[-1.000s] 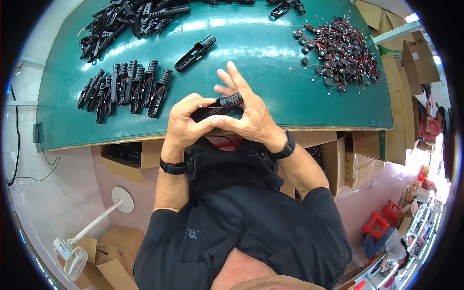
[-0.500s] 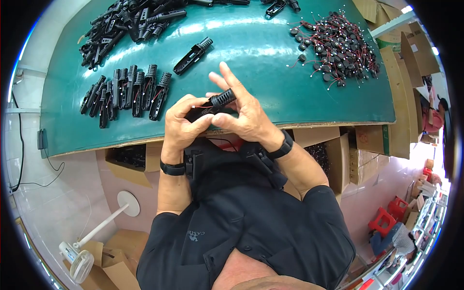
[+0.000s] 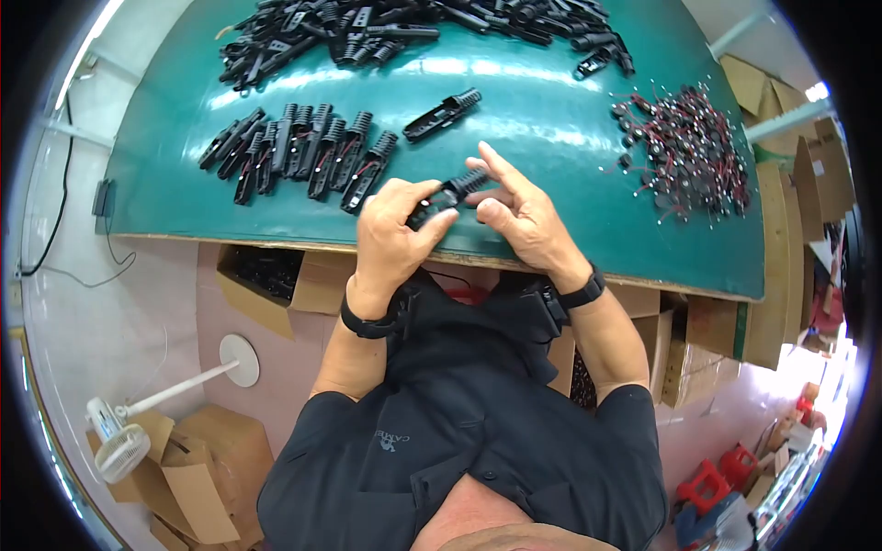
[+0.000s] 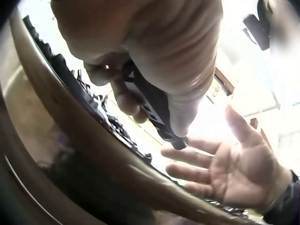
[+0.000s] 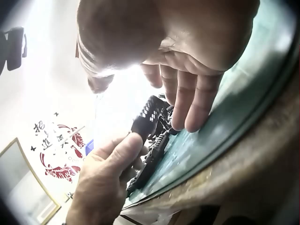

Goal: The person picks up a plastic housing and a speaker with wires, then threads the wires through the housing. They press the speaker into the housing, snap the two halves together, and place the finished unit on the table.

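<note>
Above the table's near edge [image 3: 551, 250], the left hand [image 3: 393, 228] grips a black plastic handle [image 3: 450, 193] by its body, ribbed end toward the far right; the right hand [image 3: 535, 226], fingers extended, is at that end, contact unclear. It looks light, stiff and smooth, so best held along its sides. Farther left lie similar handles [image 3: 319, 138]; to the right, wired parts [image 3: 694, 151], probably fragile.

Quantities: left hand [image 3: 390, 237], one; right hand [image 3: 533, 228], one; green table [image 3: 560, 138], one; held black housing [image 3: 450, 196], one; lone housing [image 3: 443, 117], one; grouped housings [image 3: 351, 158], about ten; wristbands [image 3: 584, 290], two; standing fan [image 3: 122, 452], one. Heaped housings [image 3: 367, 35] and wired discs [image 3: 689, 151]: many, too overlapped to count.
</note>
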`<state>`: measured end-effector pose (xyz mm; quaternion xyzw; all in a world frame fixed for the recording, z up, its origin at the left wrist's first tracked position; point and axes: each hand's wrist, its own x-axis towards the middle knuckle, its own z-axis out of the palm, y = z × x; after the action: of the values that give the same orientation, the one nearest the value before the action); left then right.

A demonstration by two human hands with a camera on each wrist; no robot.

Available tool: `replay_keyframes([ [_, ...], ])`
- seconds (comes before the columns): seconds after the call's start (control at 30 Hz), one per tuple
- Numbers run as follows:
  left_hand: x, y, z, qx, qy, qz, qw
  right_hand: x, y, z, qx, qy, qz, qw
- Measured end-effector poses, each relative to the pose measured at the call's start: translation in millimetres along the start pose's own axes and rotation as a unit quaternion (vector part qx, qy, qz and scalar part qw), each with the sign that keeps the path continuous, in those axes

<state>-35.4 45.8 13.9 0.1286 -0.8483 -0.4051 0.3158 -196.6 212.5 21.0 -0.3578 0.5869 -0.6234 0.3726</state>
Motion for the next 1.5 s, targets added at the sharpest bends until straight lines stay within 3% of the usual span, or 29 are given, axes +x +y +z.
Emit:
replay_keyframes([
  [0.03, -2.3, -0.7, -5.0, 0.096, 0.037, 0.005, 0.995, 6.7, -4.1, 0.2, -0.001, -0.008, -0.003, 1.0],
  [0.07, -2.5, -2.1, -9.3, 0.191, 0.072, 0.012, 0.979, 16.7, -8.1, -1.2, -0.114, -0.002, -0.035, 0.993],
  [0.13, -3.4, -6.6, -14.8, 0.236, 0.082, 0.0, 0.968, 38.4, -14.2, -5.1, -0.334, 0.018, -0.098, 0.937],
  [0.17, -5.6, -8.6, -16.2, 0.277, 0.086, -0.015, 0.957, 50.0, -12.1, -6.0, -0.334, 0.018, -0.1, 0.937],
  [0.2, -5.2, -10.3, -17.0, 0.316, 0.092, -0.027, 0.944, 67.3, -6.2, -6.7, -0.42, 0.044, -0.171, 0.89],
  [0.27, -2.4, -12.3, -17.8, 0.315, 0.096, -0.031, 0.944, 101.4, 5.9, -7.5, -0.572, 0.098, -0.304, 0.755],
  [0.4, 3.3, -22.4, -14.3, 0.304, 0.1, -0.05, 0.946, 131.1, 22.3, -6.1, -0.646, 0.099, -0.298, 0.696],
  [0.43, 5.2, -26.8, -13.2, 0.299, 0.109, -0.057, 0.946, 130.7, 22.1, -10.3, -0.649, 0.102, -0.296, 0.693],
  [0.53, 16.8, -33.1, -6.0, 0.288, 0.127, -0.074, 0.946, 116.3, 3.9, -17.2, -0.603, 0.069, -0.129, 0.784],
  [0.7, 20.4, -27.7, -0.7, 0.306, 0.146, -0.087, 0.937, 70.2, -2.0, -34.3, -0.559, 0.108, -0.077, 0.819],
  [0.77, 24.6, -21.7, 4.1, 0.311, 0.136, -0.072, 0.938, 51.8, -1.1, -38.8, -0.523, 0.121, -0.101, 0.838],
  [0.87, 16.5, -8.5, 8.1, 0.282, 0.151, 0.039, 0.947, 22.6, -3.4, -40.4, -0.481, 0.128, -0.123, 0.858],
  [0.9, 16.9, -2.1, 10.6, 0.28, 0.147, 0.041, 0.948, 16.2, -6.9, -38.7, -0.458, 0.119, -0.145, 0.869],
  [1.0, 18.7, 22.3, 26.3, 0.223, 0.007, 0.166, 0.961, 0.3, -16.0, -28.4, -0.419, 0.09, -0.174, 0.887],
  [1.13, 14.3, 5.4, 42.2, 0.157, -0.085, 0.16, 0.971, -12.9, -21.9, -32.1, -0.368, 0.05, -0.192, 0.909],
  [1.2, 13.0, 4.3, 41.5, 0.132, -0.081, 0.147, 0.977, -16.9, -22.8, -39.7, -0.306, 0.041, -0.199, 0.93],
  [1.23, 10.6, 3.6, 39.4, 0.115, -0.075, 0.127, 0.982, -18.6, -23.4, -52.0, -0.31, 0.047, -0.197, 0.929],
  [1.27, 9.3, 2.9, 38.7, 0.098, -0.067, 0.105, 0.987, -19.7, -24.5, -74.7, -0.381, 0.125, -0.158, 0.902],
  [1.37, 8.0, 5.2, 38.0, 0.056, -0.057, 0.066, 0.995, -21.5, -20.3, -139.9, -0.557, 0.306, -0.111, 0.764],
  [1.5, 7.2, 5.6, 38.8, 0.024, -0.052, 0.031, 0.998, -23.1, -5.9, -175.1, -0.645, 0.238, -0.032, 0.725],
])
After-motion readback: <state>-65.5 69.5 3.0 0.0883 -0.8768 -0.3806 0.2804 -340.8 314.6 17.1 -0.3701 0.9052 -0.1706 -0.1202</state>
